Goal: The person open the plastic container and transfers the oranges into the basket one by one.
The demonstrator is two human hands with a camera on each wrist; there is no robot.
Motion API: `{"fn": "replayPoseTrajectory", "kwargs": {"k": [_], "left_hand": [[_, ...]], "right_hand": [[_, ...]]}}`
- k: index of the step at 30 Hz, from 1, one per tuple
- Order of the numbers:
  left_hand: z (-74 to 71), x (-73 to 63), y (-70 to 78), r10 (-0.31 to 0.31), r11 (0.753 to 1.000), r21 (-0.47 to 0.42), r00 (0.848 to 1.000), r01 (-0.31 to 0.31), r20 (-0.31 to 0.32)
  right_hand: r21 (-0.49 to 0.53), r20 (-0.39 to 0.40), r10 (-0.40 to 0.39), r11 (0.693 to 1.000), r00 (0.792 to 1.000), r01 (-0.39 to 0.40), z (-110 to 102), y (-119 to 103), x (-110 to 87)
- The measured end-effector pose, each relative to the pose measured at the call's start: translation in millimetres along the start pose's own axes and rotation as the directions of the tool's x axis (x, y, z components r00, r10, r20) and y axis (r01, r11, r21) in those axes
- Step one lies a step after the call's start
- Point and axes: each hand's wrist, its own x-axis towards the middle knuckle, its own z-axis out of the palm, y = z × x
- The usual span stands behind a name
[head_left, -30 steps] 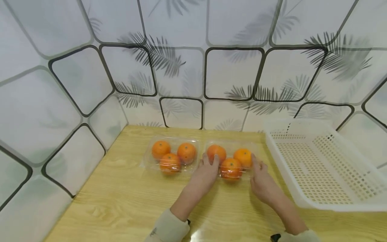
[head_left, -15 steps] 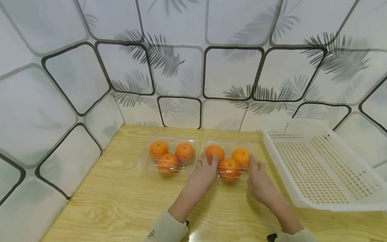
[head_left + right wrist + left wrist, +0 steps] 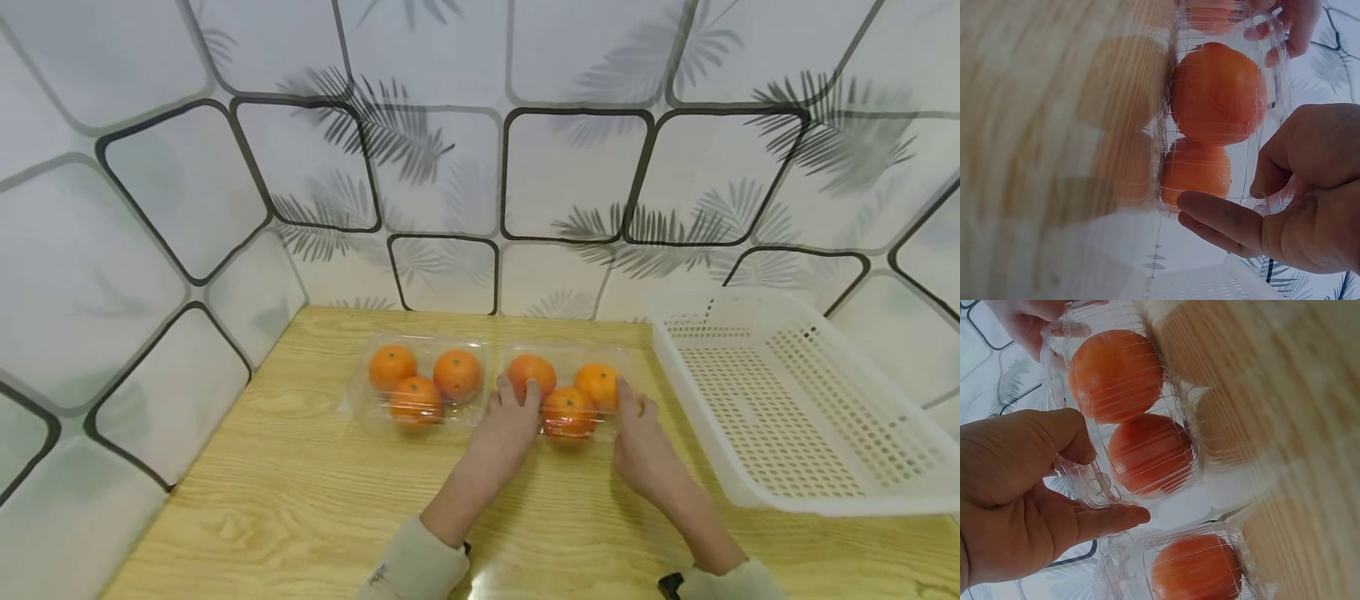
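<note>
Only head-view framing has shifted slightly. Rectangular clear plastic box [image 3: 567, 355], three round orange citrus fruits [image 3: 567, 408] inside, sits on pale wood-grain counter [image 3: 300, 492]; left hand [image 3: 506, 425] and right hand [image 3: 642, 446] pinch its opposite ends.

My worktop [image 3: 300, 500], of pale yellow wood with wavy grain, carries three items. The white basket [image 3: 840, 506], a shallow plastic rectangle with a perforated bottom, stands slightly askew and serves as the landmark. Just left of the basket sits the nearer container [image 3: 572, 357], clear plastic, with three oranges [image 3: 567, 412] inside. Farther left of the basket, close beside the first and in line with it, sits the farther container [image 3: 426, 346], likewise clear and holding three. Toward me and left of the basket, light glints off the surface; my wrist views show its gloss mirroring the fruit.
</note>
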Motion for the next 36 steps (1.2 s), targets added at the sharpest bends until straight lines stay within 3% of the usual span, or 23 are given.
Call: {"fn": "replayPoseTrajectory", "kwargs": {"k": [14, 24, 36], "left_hand": [[-0.2, 0.8, -0.4, -0.013, 0.998, -0.054, 0.999, 0.015, 0.040], [0.1, -0.7, -0.6, -0.008, 1.000, -0.020, 0.999, 0.009, 0.037], [-3.3, 1.3, -2.1, -0.011, 0.997, -0.075, 0.997, 0.017, 0.078]], "right_hand": [[-0.010, -0.021, -0.008, 1.000, 1.000, 0.008, 1.3, 1.3, -0.1], [-0.010, -0.017, 0.001, 1.000, 1.000, -0.002, 2.0, 1.5, -0.3], [-0.026, -0.055, 0.022, 0.999, 0.998, -0.023, 2.4, -2.6, -1.3]]}}
